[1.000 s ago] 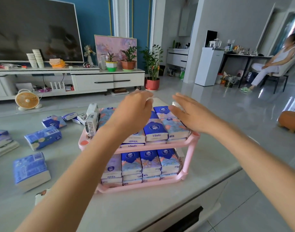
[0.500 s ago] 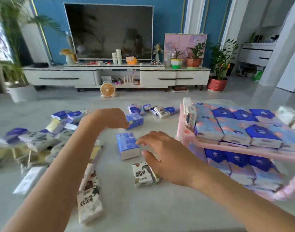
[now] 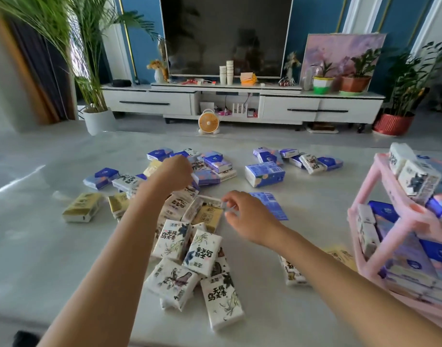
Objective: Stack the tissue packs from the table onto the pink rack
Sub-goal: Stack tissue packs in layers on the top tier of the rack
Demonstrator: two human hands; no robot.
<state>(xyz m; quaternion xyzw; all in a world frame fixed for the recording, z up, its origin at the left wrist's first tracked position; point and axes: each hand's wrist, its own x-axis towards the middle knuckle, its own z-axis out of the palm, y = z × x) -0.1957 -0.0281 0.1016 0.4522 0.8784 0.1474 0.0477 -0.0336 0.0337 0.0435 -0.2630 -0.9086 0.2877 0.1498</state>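
Observation:
Loose tissue packs lie scattered over the pale table (image 3: 39, 259): white ink-print packs (image 3: 202, 251) near me, blue packs (image 3: 265, 174) farther back, yellow packs (image 3: 81, 206) to the left. The pink rack (image 3: 412, 219) stands at the right edge, and both of its tiers hold blue and white packs. My left hand (image 3: 176, 171) reaches down onto the far blue pile, its fingers hidden behind the back of the hand. My right hand (image 3: 242, 214) hovers with loosely curled fingers, the tips at the edge of a yellow pack (image 3: 208, 215), holding nothing.
Beyond the table are a white TV cabinet (image 3: 240, 103) with a dark screen, a small orange fan (image 3: 208, 122) on the floor and potted plants (image 3: 97, 118) on both sides. The table's near edge runs just below my forearms.
My view swung left from the rack to the loose packs. Both hands left the rack's top tier; the left reached to the far blue pile, the right to the middle packs.

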